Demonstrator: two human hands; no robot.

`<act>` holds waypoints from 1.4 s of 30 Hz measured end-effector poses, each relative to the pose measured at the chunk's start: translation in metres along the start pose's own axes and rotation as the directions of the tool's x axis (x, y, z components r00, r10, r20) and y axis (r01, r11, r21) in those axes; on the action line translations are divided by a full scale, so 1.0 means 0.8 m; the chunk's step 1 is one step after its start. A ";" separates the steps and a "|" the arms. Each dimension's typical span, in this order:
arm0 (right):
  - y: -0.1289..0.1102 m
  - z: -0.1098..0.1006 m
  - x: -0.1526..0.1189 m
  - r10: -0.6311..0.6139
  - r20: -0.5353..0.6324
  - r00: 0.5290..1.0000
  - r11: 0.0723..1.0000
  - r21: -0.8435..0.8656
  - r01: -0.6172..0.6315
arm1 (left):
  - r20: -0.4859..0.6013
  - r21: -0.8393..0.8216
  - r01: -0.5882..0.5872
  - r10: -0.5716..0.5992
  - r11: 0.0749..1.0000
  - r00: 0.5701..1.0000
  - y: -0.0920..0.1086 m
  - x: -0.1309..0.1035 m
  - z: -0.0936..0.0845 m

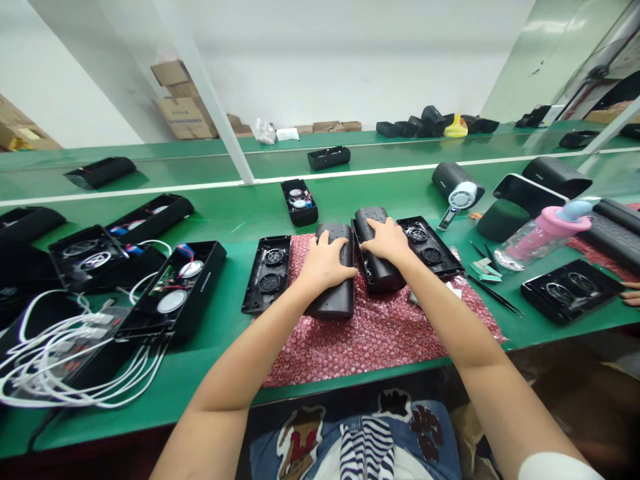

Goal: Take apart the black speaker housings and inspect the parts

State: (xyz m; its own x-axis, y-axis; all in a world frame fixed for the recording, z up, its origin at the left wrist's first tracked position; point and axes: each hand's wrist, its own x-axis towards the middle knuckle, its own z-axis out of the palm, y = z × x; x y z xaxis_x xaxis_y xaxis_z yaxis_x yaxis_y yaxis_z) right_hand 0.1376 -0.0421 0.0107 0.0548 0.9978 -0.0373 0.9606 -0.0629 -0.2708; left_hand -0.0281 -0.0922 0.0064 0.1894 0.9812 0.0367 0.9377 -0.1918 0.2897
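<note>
On a pink bubble-wrap sheet point(365, 347) lie two black speaker housings, side by side. My left hand point(324, 265) grips the left speaker housing point(334, 303) from above, its thumb reaching over the right side. Around the upper part of the right speaker housing point(383, 277) my right hand point(386, 239) is closed. A narrow gap separates the two housings, and the right one tilts slightly. Left of them lies a black speaker panel point(270, 267) with two round grilles. Another grille panel point(431, 250) rests beyond my right wrist.
White cables point(85, 353) pile up at the left beside an open speaker shell point(183, 287). Tweezers point(495, 295), a handheld fan point(460, 199) and a pink-lidded cup point(543, 237) are on the right. Another person's hand point(631, 293) touches a black panel point(570, 288) at the right edge.
</note>
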 end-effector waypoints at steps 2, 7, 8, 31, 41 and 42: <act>-0.002 -0.003 -0.006 0.003 -0.008 1.000 1.000 0.003 -0.002 | 0.000 -0.002 -0.007 0.007 1.000 1.000 0.001 0.002 0.001; -0.012 0.002 -0.010 -0.025 -0.006 1.000 1.000 -0.004 0.025 | 0.023 -0.008 -0.005 0.006 1.000 1.000 0.000 0.017 0.009; -0.013 0.004 -0.008 -0.026 -0.003 1.000 1.000 -0.007 0.026 | 0.028 -0.012 0.002 -0.002 1.000 1.000 -0.001 0.019 0.011; -0.009 0.006 0.004 -0.043 0.035 0.998 0.997 -0.061 0.045 | 0.080 0.028 0.020 -0.022 0.999 0.997 0.000 0.014 0.011; -0.010 0.007 -0.002 -0.030 0.056 0.998 0.996 -0.079 0.035 | 0.081 -0.004 0.010 -0.009 1.000 0.997 0.001 0.012 0.011; -0.011 0.007 -0.001 -0.026 0.051 0.998 0.996 -0.081 0.031 | 0.080 -0.009 0.010 -0.009 1.000 0.997 0.001 0.012 0.011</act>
State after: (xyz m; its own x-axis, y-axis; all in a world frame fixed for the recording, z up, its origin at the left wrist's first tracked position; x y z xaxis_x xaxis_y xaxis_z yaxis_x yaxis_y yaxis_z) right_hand 0.1278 -0.0428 0.0073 0.0155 0.9968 -0.0788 0.9807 -0.0305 -0.1933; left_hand -0.0226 -0.0830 -0.0018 0.2035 0.9782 -0.0428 0.9370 -0.1818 0.2984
